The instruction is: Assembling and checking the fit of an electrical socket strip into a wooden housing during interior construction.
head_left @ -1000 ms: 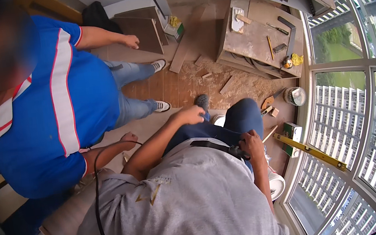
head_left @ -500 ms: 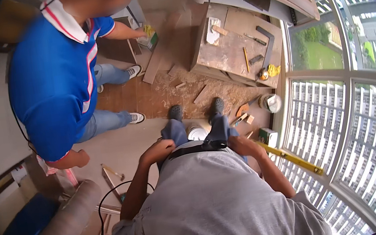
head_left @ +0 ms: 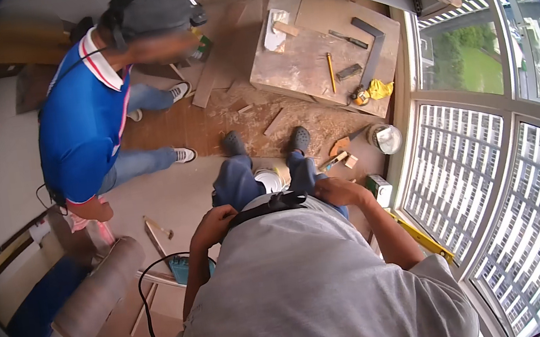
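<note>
At the waist, front of the grey shirt [head_left: 298, 280]: dark belt [head_left: 255, 212] over blue trousers [head_left: 234, 183]. Belt's long axis runs across the body, left to right, its right part a little farther up the view; a dark, bunched piece sits at that end, pointing toward the right hip.

Left hand [head_left: 221, 219] at the left hip, by the belt's left end; fingers bent inward, forearm rising steeply along the shirt's side. Right hand [head_left: 336, 191] at the right hip, back of the hand uppermost, fingertips turned in toward the waist; forearm slants up and leftward from a bent elbow. The two hands are well apart, belt between them. Whether either is closed on cloth or belt: cannot tell, fingers partly hidden.

Beyond the feet, worktop [head_left: 298, 69] with yellow pencil [head_left: 331, 72] and dark square [head_left: 374, 56]. Co-worker in blue shirt [head_left: 79, 142] stands to the left.
</note>
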`<state>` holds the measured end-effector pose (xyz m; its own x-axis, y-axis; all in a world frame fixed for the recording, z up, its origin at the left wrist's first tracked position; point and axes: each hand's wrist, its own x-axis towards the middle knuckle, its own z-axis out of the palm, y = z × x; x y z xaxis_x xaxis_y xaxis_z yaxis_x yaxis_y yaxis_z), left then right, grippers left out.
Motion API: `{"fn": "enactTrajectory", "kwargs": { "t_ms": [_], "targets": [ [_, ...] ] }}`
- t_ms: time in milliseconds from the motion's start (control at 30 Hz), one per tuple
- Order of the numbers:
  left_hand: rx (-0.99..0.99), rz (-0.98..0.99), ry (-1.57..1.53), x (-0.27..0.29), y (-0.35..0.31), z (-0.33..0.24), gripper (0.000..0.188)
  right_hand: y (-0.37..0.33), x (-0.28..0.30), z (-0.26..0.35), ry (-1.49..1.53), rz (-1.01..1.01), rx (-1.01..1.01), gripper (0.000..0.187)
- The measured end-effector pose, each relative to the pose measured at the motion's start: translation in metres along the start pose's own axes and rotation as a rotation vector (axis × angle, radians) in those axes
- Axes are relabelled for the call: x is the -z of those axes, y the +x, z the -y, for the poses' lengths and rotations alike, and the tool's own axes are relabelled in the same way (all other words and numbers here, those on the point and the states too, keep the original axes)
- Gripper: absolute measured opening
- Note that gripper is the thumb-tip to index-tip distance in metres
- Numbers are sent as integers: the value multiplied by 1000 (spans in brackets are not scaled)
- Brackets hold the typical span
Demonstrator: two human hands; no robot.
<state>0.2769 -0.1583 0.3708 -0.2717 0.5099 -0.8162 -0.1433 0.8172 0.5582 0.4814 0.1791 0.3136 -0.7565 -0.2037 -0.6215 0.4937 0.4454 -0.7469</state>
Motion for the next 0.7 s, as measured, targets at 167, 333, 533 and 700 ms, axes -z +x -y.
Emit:
{"fn": "enactTrajectory", "kwargs": {
  "t_ms": [167, 333, 533, 700],
  "targets": [
    [-99, -61, 37, -14, 27, 13, 21, 1, -5, -32, 83, -51, -34, 29],
    [-89, 56, -21, -7, 41, 4, 22, -5, -8, -37, 101, -89, -123, 30],
    [-128, 45, -33, 6, 54, 10, 21, 5, -7, -31, 144, -87, -125, 30],
    [19, 72, -131, 19, 46, -3, 21, 4, -2, -8, 124, -131, -116, 26]
  ]
}}
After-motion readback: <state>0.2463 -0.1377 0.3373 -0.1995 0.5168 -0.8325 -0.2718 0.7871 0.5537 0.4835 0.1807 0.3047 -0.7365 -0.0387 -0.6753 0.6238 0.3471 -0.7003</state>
